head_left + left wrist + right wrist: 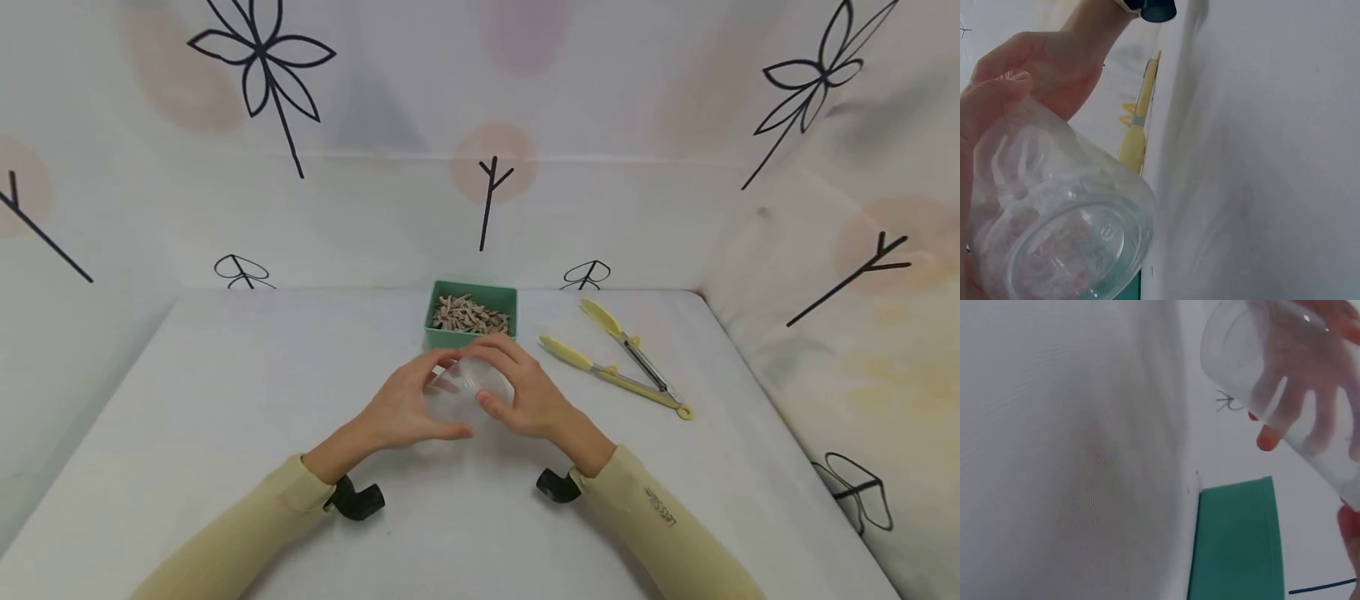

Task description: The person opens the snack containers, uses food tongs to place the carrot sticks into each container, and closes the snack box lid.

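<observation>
In the head view my left hand (405,408) grips a clear plastic jar (457,396), its thumb on the near side and its fingers on the far side. My right hand (528,400) holds the jar's other end, fingers over the top and thumb at the near side. The jar is tilted above the table; its round base (1079,244) shows in the left wrist view. In the right wrist view, fingers are visible through the clear wall (1310,381). The jar's mouth is hidden behind the hands.
Just beyond the hands stands a green rectangular box (438,337) filled with brownish-grey dry pieces (467,315). To the right lie spread tongs (637,387) with yellow tips and handle over metal arms. White patterned cloth walls (397,217) border the table (247,375).
</observation>
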Demonstrator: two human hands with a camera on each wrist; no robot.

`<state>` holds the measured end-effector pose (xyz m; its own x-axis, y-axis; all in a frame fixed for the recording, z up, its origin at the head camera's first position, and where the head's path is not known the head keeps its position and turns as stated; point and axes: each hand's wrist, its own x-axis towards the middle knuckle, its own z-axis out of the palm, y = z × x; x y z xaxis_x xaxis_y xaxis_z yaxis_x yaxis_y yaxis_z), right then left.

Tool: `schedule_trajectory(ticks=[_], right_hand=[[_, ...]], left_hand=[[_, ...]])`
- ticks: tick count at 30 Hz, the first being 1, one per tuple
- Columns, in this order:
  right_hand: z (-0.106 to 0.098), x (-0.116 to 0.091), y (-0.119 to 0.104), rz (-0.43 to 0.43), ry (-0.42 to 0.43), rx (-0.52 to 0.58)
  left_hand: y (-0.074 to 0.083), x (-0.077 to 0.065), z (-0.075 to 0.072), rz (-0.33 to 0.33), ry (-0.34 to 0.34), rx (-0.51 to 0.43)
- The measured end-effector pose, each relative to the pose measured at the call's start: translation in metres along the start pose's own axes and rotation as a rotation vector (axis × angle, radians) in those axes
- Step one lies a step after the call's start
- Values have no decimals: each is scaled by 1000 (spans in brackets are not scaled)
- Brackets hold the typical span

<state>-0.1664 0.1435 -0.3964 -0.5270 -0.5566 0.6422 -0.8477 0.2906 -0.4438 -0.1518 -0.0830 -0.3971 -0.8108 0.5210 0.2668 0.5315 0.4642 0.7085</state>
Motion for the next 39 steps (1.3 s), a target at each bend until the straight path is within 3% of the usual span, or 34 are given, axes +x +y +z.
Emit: schedule_trajectory(ticks=[4, 11, 15, 20, 23, 28, 30, 32, 36, 39], right_hand=[[-5, -5, 0, 67, -46, 108], [-13, -5, -3, 131, -58, 266], [-18, -2, -8, 315, -80, 208], [-19, 1, -14, 556, -195, 98], [-19, 0, -12, 559, -200, 133], [-21, -4, -5, 395, -200, 306], [-22, -4, -5, 368, -211, 342], [-22, -4, -7, 399, -214, 313], [-20, -1, -12, 546, -228, 161], [-21, 0, -11, 614, -242, 153]], left_hand=[[-4, 0, -2, 19, 2, 70], [-7, 1, -3, 6, -43, 61], [-7, 2, -2, 74, 19, 165], [-5, 3, -1, 165, 106, 294], [-3, 2, -3, 163, 100, 318], [-3, 0, -7, 57, 35, 265], [-3, -1, -8, 21, 17, 246], [-3, -1, -8, 6, 7, 249], [-3, -2, -7, 15, 26, 275], [-3, -2, -6, 18, 44, 281]])
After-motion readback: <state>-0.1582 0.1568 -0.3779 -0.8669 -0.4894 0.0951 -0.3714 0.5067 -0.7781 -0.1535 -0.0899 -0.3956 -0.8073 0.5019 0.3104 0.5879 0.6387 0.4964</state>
